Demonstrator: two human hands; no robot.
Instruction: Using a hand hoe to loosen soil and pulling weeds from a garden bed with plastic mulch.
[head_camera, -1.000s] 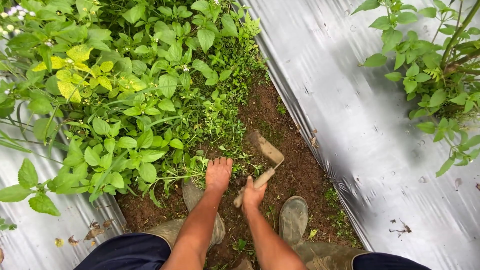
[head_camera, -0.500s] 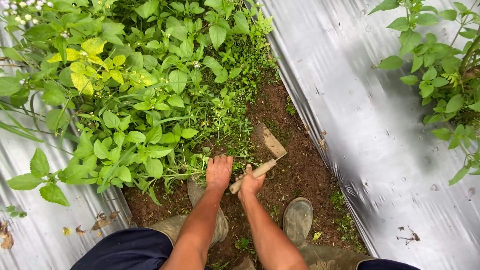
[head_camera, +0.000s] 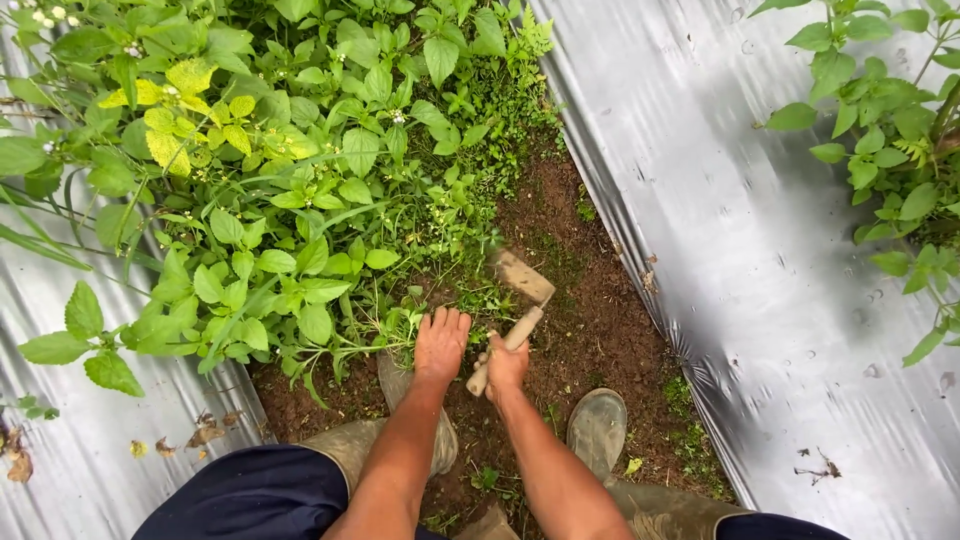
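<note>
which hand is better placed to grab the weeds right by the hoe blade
Left, probably. The left hand lies open on the soil, fingers at the base of the weeds, and holds nothing. The right hand is closed around the wooden handle of the hand hoe.

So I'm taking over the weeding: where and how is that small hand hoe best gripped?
Grip the pale wooden handle, as the right hand does, coming from the near end by the boots. The flat blade points away into the soil beside the weeds, so the handle end is free. The left hand rests by the weed stems.
</note>
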